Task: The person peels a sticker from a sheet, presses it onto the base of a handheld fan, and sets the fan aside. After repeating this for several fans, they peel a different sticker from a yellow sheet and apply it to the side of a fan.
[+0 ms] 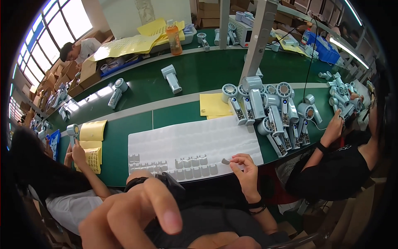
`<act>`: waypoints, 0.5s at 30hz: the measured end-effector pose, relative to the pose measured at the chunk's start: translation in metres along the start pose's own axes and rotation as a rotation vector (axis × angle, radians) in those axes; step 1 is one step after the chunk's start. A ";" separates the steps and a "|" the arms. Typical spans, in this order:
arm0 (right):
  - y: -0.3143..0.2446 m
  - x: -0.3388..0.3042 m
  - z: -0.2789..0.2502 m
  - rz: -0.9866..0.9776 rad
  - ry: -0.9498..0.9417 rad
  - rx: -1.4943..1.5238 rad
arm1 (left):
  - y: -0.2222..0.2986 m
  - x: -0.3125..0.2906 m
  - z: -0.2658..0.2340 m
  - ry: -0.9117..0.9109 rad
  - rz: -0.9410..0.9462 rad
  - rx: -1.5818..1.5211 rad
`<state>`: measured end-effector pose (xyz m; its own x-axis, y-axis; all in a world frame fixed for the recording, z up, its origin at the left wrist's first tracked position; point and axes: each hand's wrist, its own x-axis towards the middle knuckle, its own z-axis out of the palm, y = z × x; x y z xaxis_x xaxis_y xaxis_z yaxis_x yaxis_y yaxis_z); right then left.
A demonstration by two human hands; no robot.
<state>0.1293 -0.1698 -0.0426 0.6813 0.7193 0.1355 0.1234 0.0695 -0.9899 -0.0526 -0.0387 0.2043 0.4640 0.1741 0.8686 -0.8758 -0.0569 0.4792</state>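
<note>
My right hand [246, 171] pinches a small dark-grey flat piece [226, 161] between thumb and fingertips, just above the right part of a white sheet [190, 141]. Rows of similar small grey pieces [195, 172], some with notched edges, lie along the sheet's near side. My left hand [137, 211] is raised very close to the camera, large in the lower left. One finger is stretched out and the others are bent; nothing shows in it. Right of the sheet stands a cluster of light-blue handheld fans [252, 85], several with their handle insides exposed.
Yellow sheets [213, 104] lie behind the white sheet. Two more fans [172, 79] rest on the green surface [141, 87] beyond the pale rail. A grey post [257, 41] rises behind the cluster. Co-workers sit close on both sides, each handling fans. An orange bottle [173, 39] stands farther back.
</note>
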 end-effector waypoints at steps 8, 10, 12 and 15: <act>-0.002 0.002 0.002 -0.022 -0.023 0.003 | 0.018 -0.015 -0.008 -0.030 0.162 -0.013; 0.000 0.002 0.003 -0.034 0.007 0.023 | 0.020 -0.018 -0.013 -0.043 0.206 -0.013; 0.002 0.001 0.002 -0.043 0.005 0.038 | 0.018 -0.022 -0.019 -0.047 0.232 0.005; 0.004 -0.003 0.003 0.034 0.056 0.130 | 0.006 -0.032 -0.028 0.215 0.668 0.092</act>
<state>0.1258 -0.1696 -0.0472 0.7233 0.6831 0.1007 0.0078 0.1377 -0.9904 -0.0763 -0.0173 0.1758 -0.2137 0.2623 0.9410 -0.9448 -0.3004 -0.1309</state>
